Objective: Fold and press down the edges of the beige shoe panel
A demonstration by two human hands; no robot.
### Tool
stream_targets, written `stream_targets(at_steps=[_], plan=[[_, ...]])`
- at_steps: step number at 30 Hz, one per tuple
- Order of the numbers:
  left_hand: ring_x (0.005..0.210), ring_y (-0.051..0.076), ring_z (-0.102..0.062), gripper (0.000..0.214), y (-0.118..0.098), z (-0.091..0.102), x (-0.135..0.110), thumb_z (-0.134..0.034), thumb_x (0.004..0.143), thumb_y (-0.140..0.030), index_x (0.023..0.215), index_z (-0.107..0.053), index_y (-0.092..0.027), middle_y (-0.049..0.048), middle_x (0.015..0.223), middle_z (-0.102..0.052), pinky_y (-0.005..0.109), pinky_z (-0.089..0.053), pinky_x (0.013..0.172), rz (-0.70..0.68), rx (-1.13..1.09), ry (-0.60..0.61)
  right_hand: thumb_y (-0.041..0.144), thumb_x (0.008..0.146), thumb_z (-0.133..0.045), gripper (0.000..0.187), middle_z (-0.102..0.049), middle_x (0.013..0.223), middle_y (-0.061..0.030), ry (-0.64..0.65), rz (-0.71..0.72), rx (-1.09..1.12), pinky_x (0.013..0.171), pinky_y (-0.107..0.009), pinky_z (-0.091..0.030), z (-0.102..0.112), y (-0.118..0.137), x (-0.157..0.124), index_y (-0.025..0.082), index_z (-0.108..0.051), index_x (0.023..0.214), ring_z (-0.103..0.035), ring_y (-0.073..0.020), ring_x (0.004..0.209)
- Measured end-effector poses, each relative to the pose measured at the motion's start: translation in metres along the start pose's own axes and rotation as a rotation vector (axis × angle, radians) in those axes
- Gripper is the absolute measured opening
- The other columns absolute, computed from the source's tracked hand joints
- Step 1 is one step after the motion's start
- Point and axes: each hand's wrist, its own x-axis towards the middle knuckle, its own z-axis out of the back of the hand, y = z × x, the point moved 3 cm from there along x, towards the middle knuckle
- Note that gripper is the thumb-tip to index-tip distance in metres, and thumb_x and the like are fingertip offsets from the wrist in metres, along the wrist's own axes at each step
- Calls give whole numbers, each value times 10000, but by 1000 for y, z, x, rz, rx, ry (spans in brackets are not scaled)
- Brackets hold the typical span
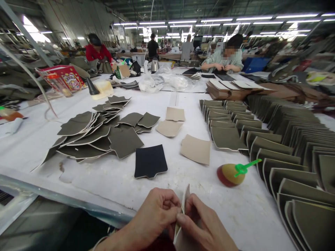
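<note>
Close to the table's front edge, my left hand (159,212) pinches one side of a thin leather-like panel (185,198) seen nearly edge-on. My right hand (201,223) is closed on the panel's other side, thumb against its edge. The lower part of the panel is partly hidden by my fingers. Ahead on the table lie a black panel (151,161) and a beige panel (195,149), with two smaller beige pieces (169,128) behind. To the right of my hands sits a round bottle (230,175) of amber liquid with a green nozzle.
A loose pile of olive panels (86,132) spreads at left. Rows of overlapping olive panels (282,157) fill the right side. Farther back are clear plastic bags (167,80), a red bag (62,76) and brown stacks (225,91). Co-workers (225,55) sit across the table.
</note>
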Motion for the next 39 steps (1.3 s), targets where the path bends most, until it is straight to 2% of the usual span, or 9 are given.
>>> stream_targets(at_steps=[3, 6, 12, 16, 20, 25, 31, 36, 39], plan=[[396, 112, -532, 145, -3, -3, -4, -623, 657, -261, 712, -566, -139, -16, 498, -577, 175, -369, 395, -2, 1, 37, 596, 861, -488, 405, -496, 680, 20, 91, -7, 154, 568, -259, -370, 7, 10, -1, 213, -448, 735, -461, -150, 649], [407, 127, -546, 129, 1, -4, -7, -595, 677, -260, 728, -563, -146, -14, 512, -585, 183, -374, 388, 4, 53, 51, 517, 875, -498, 331, -549, 680, 4, 203, 6, 205, 556, -257, -390, 9, 12, -2, 206, -489, 763, -514, -154, 625], [483, 101, -527, 61, 6, -1, -11, -532, 706, -158, 711, -590, -143, -29, 555, -573, 177, -324, 436, -128, 379, -56, 218, 855, -432, 222, -573, 537, 6, 154, -65, -70, 414, -218, -338, 5, 10, -2, 204, -531, 657, -558, -146, 452], [495, 100, -517, 84, 4, -7, -14, -505, 690, -114, 690, -582, -148, -33, 547, -563, 182, -305, 447, -140, 476, -25, 107, 744, -466, 204, -623, 561, -18, 111, -109, -293, 430, -217, -325, 7, 23, -2, 192, -570, 591, -602, -166, 521], [502, 95, -504, 113, 4, -13, -16, -481, 664, -63, 641, -541, -156, -38, 542, -546, 181, -288, 450, -172, 538, -42, 71, 694, -476, 203, -682, 639, -59, 150, -156, -428, 479, -230, -330, 6, 31, -4, 170, -639, 622, -634, -193, 620], [452, 102, -522, 118, 16, -15, -13, -459, 707, -73, 658, -508, -169, -37, 538, -549, 181, -302, 420, -133, 489, -20, 83, 753, -476, 203, -725, 758, -114, 161, -179, -615, 538, -270, -293, 2, 28, -6, 152, -659, 697, -654, -229, 684], [407, 88, -484, 119, 26, -18, -6, -449, 725, -93, 654, -508, -168, -37, 539, -534, 181, -282, 387, -116, 473, -125, 122, 797, -453, 191, -722, 752, -119, 104, -144, -799, 541, -323, -176, 3, 17, -9, 176, -636, 779, -659, -272, 675], [377, 94, -465, 70, 34, -22, -3, -488, 755, -180, 699, -528, -169, -52, 518, -507, 171, -306, 334, -35, 323, -122, 157, 790, -432, 168, -662, 621, -51, -5, -6, -715, 514, -301, -184, 6, 6, -17, 204, -560, 692, -570, -195, 538], [381, 90, -464, 86, 34, -22, -3, -517, 796, -242, 760, -530, -164, -58, 524, -504, 166, -353, 337, -7, 192, -9, 175, 801, -414, 172, -624, 590, -21, -15, 34, -593, 508, -272, -222, 10, 4, -18, 211, -504, 659, -516, -158, 515]])
